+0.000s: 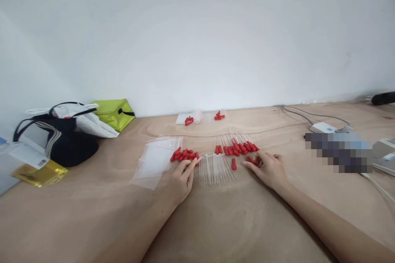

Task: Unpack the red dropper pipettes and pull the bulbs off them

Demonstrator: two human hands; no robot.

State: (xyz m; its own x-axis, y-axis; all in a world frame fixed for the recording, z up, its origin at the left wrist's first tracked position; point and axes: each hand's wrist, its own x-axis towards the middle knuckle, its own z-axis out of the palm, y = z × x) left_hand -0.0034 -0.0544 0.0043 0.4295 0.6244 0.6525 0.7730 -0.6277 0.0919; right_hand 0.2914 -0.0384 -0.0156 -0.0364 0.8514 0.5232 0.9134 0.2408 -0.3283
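My left hand [184,178] is closed in a pinch at the left end of a row of clear glass dropper tubes [214,168]; a thin glass tube seems to be between its fingertips. Just beyond it lies a pile of loose red rubber bulbs [184,154]. My right hand [270,168] pinches a red rubber bulb [251,160] between thumb and fingers, low over the table. Assembled droppers [239,146] with red bulbs lie behind the tubes, bulbs toward me. One loose bulb [234,164] rests between the tube row and my right hand.
Clear zip bags [154,156] lie left of the bulbs. Farther back are bagged bulbs and tubes [202,117]. A lime-green bag [112,113], a black cap [70,144] and a yellow packet [41,172] stand left. A power strip [322,128] with cables lies right.
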